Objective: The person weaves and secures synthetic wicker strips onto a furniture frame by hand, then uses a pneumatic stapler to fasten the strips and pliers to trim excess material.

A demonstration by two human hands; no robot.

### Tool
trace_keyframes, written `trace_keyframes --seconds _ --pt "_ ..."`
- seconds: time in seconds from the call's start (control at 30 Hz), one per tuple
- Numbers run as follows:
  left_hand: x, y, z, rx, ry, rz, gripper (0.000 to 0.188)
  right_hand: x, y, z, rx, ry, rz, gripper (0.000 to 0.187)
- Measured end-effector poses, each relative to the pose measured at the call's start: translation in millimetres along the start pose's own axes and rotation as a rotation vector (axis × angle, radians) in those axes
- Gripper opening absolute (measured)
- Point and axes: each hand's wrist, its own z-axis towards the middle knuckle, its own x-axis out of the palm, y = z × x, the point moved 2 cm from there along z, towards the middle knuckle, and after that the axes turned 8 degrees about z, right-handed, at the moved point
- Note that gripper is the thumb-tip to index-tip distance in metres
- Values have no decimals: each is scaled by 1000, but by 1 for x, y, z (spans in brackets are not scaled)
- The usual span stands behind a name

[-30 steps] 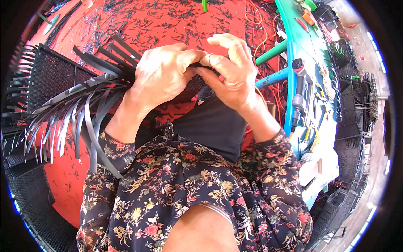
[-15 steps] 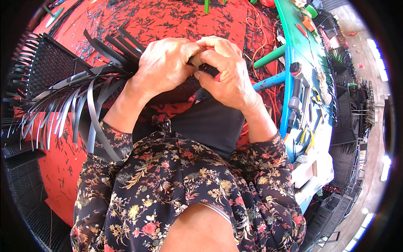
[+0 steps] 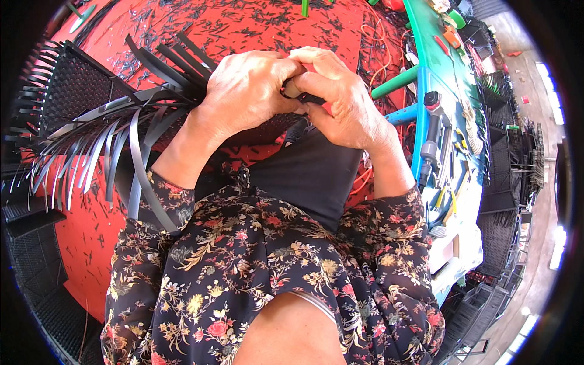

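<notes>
My left hand and my right hand meet in front of me, fingers bent and fingertips nearly touching. A bit of dark strip shows between the fingers of my right hand, at its thumb. My left fingers curl inward over the work, and what they hold is mostly hidden behind the hand. From beside my left wrist, long black flat plastic strips fan out to the left, their loose ends hanging over my forearm. They join a black woven panel at the far left. Dark weave also shows below my hands.
Red flooring is littered with black strip scraps. On the right, a green and blue table holds a grey power tool, yellow-handled tools and a white bag. Orange cord lies beside it. Black woven pieces stand farther right.
My hands have shifted slightly right, and the right hand has turned a little. Dark strip now shows between its thumb and fingers. The fanned strips have moved slightly.
</notes>
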Motion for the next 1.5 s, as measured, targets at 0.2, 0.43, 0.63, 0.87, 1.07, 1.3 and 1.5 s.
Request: trace_keyframes --seconds 0.2,0.43,0.63,0.87,1.07,1.3,1.5 --pt "-3 1 -1 54 0 6 29 11 -8 -4 -106 -75 -198 18" --pt "-3 -4 0 29 -16 -32 34 9 2 -14 -197 -401 -143 20" --pt "-4 -5 1 28 14 2 37 27 12 -28 -202 -464 9 18" --pt "-6 -8 -7 3 50 137 31 30 15 -29 20 -581 328 16" --pt "-11 -19 -13 26 -8 156 26 15 15 -21 74 -545 318 15" --pt "-4 -28 -15 54 -64 250 24 -3 9 -11 159 -413 169 15" --pt "1 -26 -19 83 -133 277 25 -21 -7 -17 317 -165 470 25"
